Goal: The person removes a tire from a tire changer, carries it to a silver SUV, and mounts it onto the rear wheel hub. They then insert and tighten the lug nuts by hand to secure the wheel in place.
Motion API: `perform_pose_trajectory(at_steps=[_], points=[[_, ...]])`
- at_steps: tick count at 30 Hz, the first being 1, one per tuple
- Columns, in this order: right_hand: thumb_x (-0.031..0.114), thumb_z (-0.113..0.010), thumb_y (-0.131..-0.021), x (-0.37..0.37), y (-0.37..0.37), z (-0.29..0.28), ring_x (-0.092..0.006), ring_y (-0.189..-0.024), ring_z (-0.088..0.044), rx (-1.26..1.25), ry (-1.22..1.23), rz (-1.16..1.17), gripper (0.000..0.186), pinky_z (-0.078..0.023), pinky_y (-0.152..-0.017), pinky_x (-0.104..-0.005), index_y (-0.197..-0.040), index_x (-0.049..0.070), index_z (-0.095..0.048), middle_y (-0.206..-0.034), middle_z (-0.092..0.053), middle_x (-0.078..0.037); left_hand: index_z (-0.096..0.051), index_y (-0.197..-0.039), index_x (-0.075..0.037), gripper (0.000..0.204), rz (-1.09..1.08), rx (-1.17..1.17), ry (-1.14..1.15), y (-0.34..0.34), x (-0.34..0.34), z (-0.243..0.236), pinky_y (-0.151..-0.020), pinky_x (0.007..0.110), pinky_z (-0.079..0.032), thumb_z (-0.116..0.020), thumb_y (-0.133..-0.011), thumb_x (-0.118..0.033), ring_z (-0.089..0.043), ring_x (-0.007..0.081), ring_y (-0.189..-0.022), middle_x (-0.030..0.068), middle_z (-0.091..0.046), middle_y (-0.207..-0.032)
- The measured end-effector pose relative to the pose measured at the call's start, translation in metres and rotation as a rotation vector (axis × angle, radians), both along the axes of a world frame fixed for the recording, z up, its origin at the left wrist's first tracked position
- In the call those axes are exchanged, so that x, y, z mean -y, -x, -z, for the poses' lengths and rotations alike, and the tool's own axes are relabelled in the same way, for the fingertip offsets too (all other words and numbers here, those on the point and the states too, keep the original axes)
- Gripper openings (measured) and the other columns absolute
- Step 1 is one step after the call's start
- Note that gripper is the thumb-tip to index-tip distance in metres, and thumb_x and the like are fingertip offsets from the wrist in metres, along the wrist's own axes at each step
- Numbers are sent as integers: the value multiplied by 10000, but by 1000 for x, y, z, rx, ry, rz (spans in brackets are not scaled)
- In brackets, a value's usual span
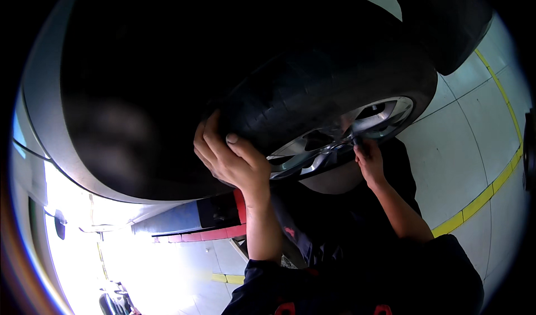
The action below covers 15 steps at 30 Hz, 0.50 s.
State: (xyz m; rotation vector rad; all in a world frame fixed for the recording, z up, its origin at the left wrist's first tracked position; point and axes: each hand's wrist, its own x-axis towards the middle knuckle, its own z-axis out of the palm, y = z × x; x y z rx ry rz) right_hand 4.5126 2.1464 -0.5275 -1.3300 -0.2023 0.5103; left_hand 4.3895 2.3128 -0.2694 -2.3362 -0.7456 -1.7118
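Note:
A car wheel fills the middle of the view, its black tyre [312, 94] above and its silver spoked rim [385, 114] facing down and toward me. My left hand [231, 159] rests against the tyre's left side, fingers stretched over the tread and thumb apart; it holds nothing else. In the closed fingers of my right hand [371, 163] is a slim dark-handled tool [358, 138]. Its far end reaches the rim near the hub. The tip is too dark and blurred to make out, so its exact kind does not show.
Car bodywork [42, 97] curves around the wheel on the left and overhead. Below it extends a blue and red lift arm or ramp [184, 217]. Pale floor tiles [452, 147] with a yellow line [480, 202] lie to the right. Strong light glares at lower left.

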Motion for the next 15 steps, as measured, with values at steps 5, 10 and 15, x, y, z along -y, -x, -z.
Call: perform_pose_trajectory(at_steps=[5, 10, 15], points=[[320, -457, -994, 2, -5, 7, -84, -503, -451, -548, -273, -99, 312, -411, -503, -258, -1045, 20, -528, -757, -544, -28, -615, -1134, 23, 421, 14, 20, -13, -1, -2, 3, -863, 425, -451, -382, -934, -265, -556, 349, -1028, 191, -570, -1117], [252, -526, -978, 1, 4, -3, -88, -534, -480, 194, 140, 93, 221, -424, -513, -247, -1028, 36, -543, -778, -590, -53, -616, -1138, 18, 412, -4, 16, 0, 0, -1, 3, -868, 427, -450, -375, -940, -251, -556, 346, -1029, 191, -572, -1120], [230, -548, -983, 4, 6, -15, -94, -626, -540, -792, -374, -12, 211, -433, -558, -246, -1054, 31, -540, -776, -607, -50, -618, -1139, 14, 409, -2, 2, -24, 0, -2, 3, -866, 424, -452, -376, -943, -251, -559, 342, -1024, 184, -582, -1107]])
